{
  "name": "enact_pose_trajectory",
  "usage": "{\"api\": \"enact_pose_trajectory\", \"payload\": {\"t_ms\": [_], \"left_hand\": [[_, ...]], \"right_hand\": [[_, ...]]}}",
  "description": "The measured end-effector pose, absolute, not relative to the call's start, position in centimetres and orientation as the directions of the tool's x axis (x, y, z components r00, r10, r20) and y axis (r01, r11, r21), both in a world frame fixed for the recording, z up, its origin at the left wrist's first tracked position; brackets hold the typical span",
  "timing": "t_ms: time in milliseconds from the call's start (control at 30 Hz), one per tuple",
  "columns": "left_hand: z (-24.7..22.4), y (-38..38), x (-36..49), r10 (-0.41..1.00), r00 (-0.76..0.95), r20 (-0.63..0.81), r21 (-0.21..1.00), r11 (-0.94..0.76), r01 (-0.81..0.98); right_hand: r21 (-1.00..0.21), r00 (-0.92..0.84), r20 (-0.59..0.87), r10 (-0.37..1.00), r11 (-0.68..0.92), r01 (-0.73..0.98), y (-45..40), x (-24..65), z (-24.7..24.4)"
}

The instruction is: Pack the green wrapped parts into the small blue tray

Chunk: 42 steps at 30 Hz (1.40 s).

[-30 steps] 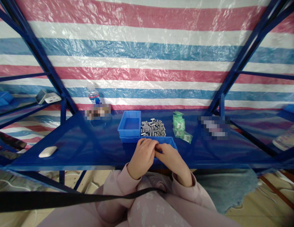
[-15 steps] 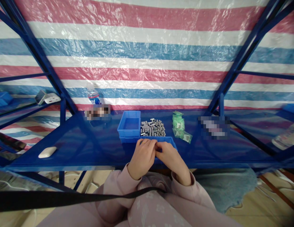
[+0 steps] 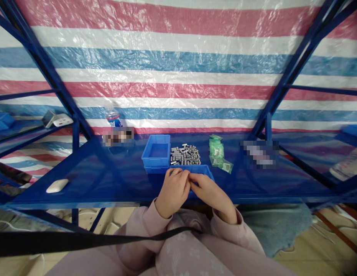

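My left hand (image 3: 174,190) and my right hand (image 3: 208,191) meet at the fingertips over the near edge of a blue tray (image 3: 207,171). Fingers of both hands are curled and pressed together; whatever they hold is hidden. Just beyond the tray lies a pile of small silver metal cylinders (image 3: 185,155). Left of the pile stand two stacked blue bins (image 3: 156,152), the upper one with nothing visible inside. Small green-tinted plastic packets (image 3: 216,150) lie to the right of the pile.
A water bottle (image 3: 112,116) stands at the back left of the blue table (image 3: 109,184). A white rounded case (image 3: 57,186) lies near the left front edge. Blue metal posts rise on both sides. Someone's denim-covered leg (image 3: 276,226) is at the lower right.
My right hand has turned slightly, its wrist moving a little to the right and its fingers flatter. My left hand is almost where it was.
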State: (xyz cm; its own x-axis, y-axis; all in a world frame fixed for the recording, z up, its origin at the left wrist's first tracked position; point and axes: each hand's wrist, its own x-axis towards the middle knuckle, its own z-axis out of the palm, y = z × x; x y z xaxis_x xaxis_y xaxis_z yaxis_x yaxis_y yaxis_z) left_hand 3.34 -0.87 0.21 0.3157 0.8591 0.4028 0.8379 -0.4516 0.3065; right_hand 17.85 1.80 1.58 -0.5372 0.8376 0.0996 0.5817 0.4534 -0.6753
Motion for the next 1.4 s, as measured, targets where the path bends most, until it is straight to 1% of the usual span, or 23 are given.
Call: {"api": "enact_pose_trajectory", "payload": {"t_ms": [67, 133, 200, 233, 267, 333, 367, 400, 433, 533, 633, 700, 800, 900, 933, 1000, 1100, 1233, 1333, 1400], "left_hand": [[0.3, -0.9, 3.4, 0.863, 0.312, 0.397, 0.309, -0.446, 0.84], [0.5, -1.0, 3.4, 0.867, 0.305, 0.393, 0.315, -0.439, 0.842], [0.5, -1.0, 3.4, 0.869, 0.302, 0.393, 0.325, -0.438, 0.838], [0.5, -1.0, 3.4, 0.867, 0.303, 0.395, 0.331, -0.442, 0.834], [0.5, -1.0, 3.4, 0.865, 0.301, 0.401, 0.338, -0.445, 0.829], [0.5, -1.0, 3.4, 0.863, 0.295, 0.41, 0.353, -0.448, 0.821], [0.5, -1.0, 3.4, 0.863, 0.289, 0.415, 0.358, -0.447, 0.82], [0.5, -1.0, 3.5, 0.863, 0.285, 0.418, 0.361, -0.445, 0.82], [0.5, -1.0, 3.5, 0.863, 0.281, 0.42, 0.361, -0.443, 0.82], [0.6, -1.1, 3.5, 0.864, 0.284, 0.415, 0.355, -0.441, 0.824], [0.7, -1.2, 3.6, 0.868, 0.293, 0.402, 0.347, -0.44, 0.828], [0.7, -1.2, 3.6, 0.866, 0.297, 0.402, 0.341, -0.443, 0.829], [0.7, -1.2, 3.5, 0.859, 0.304, 0.411, 0.334, -0.452, 0.827], [0.6, -1.2, 3.5, 0.857, 0.305, 0.416, 0.334, -0.456, 0.825], [0.6, -1.2, 3.5, 0.857, 0.304, 0.417, 0.333, -0.455, 0.826], [0.6, -1.2, 3.5, 0.856, 0.304, 0.419, 0.332, -0.456, 0.826], [0.6, -1.2, 3.5, 0.855, 0.303, 0.421, 0.332, -0.456, 0.826], [0.4, -1.1, 3.5, 0.854, 0.295, 0.429, 0.341, -0.455, 0.822], [0.3, -1.1, 3.5, 0.854, 0.289, 0.432, 0.353, -0.456, 0.817], [0.3, -1.1, 3.5, 0.855, 0.287, 0.432, 0.361, -0.455, 0.814]], "right_hand": [[-0.741, -0.565, 0.162, 0.809, 0.478, 0.472, 1.7, 18.1, 1.9], [-0.803, -0.551, 0.233, 0.801, 0.479, 0.356, 1.8, 18.7, 2.2], [-0.842, -0.435, 0.307, 0.846, 0.455, 0.291, 2.2, 19.7, 2.3], [-0.849, -0.323, 0.344, 0.882, 0.439, 0.295, 2.6, 20.4, 2.2], [-0.846, -0.188, 0.38, 0.906, 0.423, 0.326, 3.1, 21.2, 1.9], [-0.799, 0.077, 0.434, 0.898, 0.344, 0.493, 4.2, 22.9, 0.9], [-0.754, 0.154, 0.438, 0.886, 0.268, 0.6, 4.7, 23.8, 0.2], [-0.684, 0.188, 0.432, 0.882, 0.184, 0.706, 5.3, 24.5, -0.6], [-0.608, 0.186, 0.421, 0.888, 0.124, 0.784, 5.7, 25.2, -1.3], [-0.521, 0.162, 0.345, 0.924, 0.045, 0.852, 6.4, 26.2, -3.0], [-0.439, 0.141, 0.25, 0.958, -0.017, 0.898, 6.3, 26.2, -3.3], [-0.399, 0.14, 0.216, 0.966, -0.043, 0.916, 6.1, 26.0, -3.0], [-0.35, 0.151, 0.203, 0.967, -0.073, 0.934, 5.9, 25.9, -2.3], [-0.34, 0.163, 0.212, 0.964, -0.084, 0.937, 5.7, 25.9, -2.0], [-0.354, 0.169, 0.217, 0.962, -0.084, 0.932, 5.6, 26.0, -1.9], [-0.418, 0.197, 0.239, 0.951, -0.082, 0.905, 5.5, 26.1, -1.7], [-0.571, 0.287, 0.335, 0.897, -0.048, 0.819, 5.0, 26.3, -1.2], [-0.744, 0.369, 0.465, 0.805, 0.129, 0.655, 3.9, 25.7, -0.1], [-0.833, 0.373, 0.469, 0.801, 0.261, 0.488, 2.9, 24.2, 0.5], [-0.858, 0.316, 0.453, 0.834, 0.311, 0.409, 2.3, 22.9, 0.9]]}}
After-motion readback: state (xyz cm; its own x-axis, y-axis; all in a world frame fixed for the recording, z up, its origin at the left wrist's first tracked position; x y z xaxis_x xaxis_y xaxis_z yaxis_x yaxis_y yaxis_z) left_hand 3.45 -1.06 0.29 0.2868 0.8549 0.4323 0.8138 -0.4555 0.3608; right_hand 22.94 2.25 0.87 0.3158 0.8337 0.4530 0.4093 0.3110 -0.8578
